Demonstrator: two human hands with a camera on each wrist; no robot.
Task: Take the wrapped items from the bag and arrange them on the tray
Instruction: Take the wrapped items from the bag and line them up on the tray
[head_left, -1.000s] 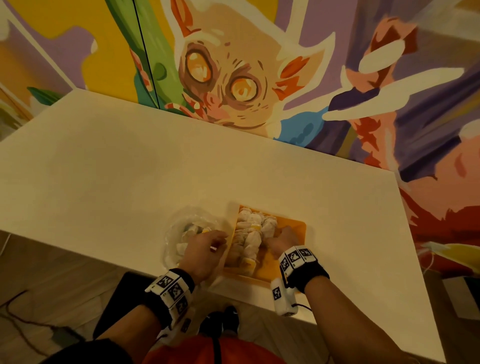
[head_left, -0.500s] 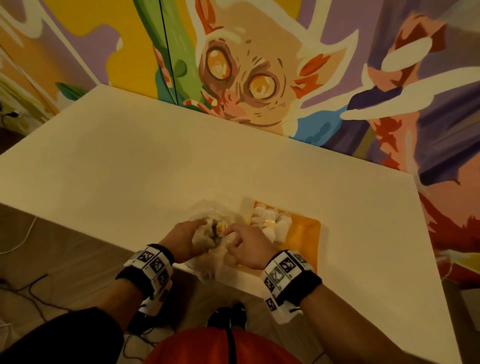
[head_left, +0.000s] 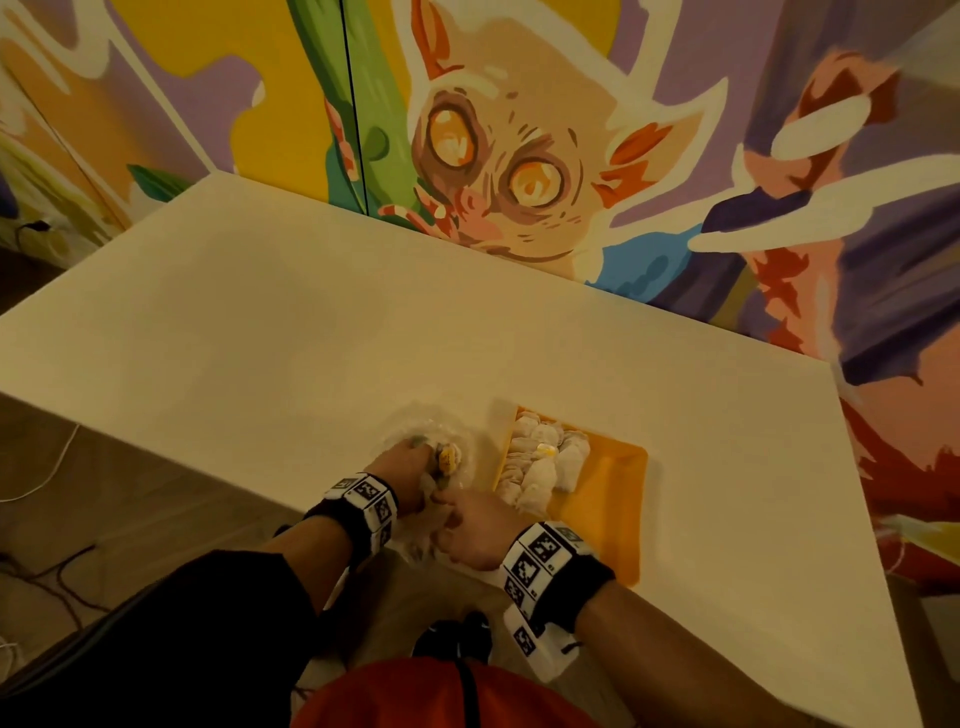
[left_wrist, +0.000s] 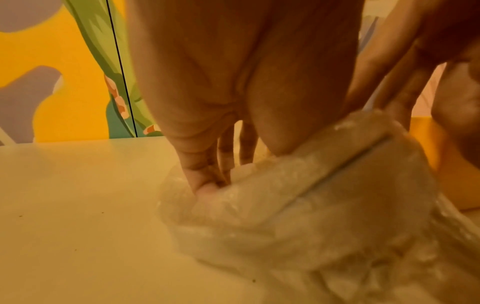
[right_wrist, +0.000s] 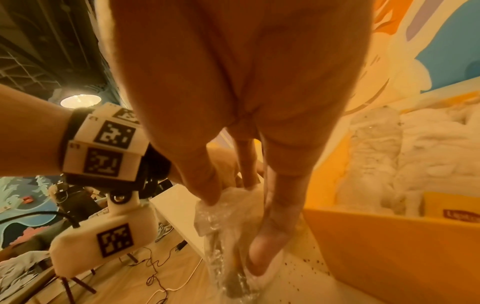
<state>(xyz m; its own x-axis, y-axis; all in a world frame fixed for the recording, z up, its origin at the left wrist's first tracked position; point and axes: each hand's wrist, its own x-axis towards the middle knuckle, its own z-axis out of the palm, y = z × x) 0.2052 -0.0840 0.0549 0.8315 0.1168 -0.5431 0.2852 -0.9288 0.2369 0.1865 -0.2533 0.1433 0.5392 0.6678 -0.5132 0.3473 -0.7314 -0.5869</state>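
Nearest you, at the table's (head_left: 291, 332) front edge, your right hand (head_left: 475, 530) pinches the near end of the clear plastic bag (head_left: 415, 540); the right wrist view shows the thumb (right_wrist: 270, 242) and a fingertip closed on crumpled film (right_wrist: 223, 207), which trails down past the table edge. Just left of it and slightly further in, your left hand (head_left: 410, 465) is pushed down into the bag's open mouth. The left wrist view shows its fingers (left_wrist: 205, 176) extended downward and buried in the film (left_wrist: 298, 205); whether they hold anything inside cannot be told, as the fingertips are hidden. A yellowish wrapped item (head_left: 448, 458) shows in the bag right beside the left hand's knuckles. To the right of the bag, close but apart from it, sits the orange tray (head_left: 618, 499). Wrapped items (head_left: 540, 462), pale and crinkled, lie packed in rows along the tray's left half, one with a small yellow label; the tray's right half is bare orange. From the right wrist view the tray wall (right_wrist: 389, 246) stands just beside your thumb, with the wrapped bundles (right_wrist: 376, 156) stacked behind it. Both wrists carry white marker bands. Beyond the table, a painted mural (head_left: 498, 156) covers the wall.
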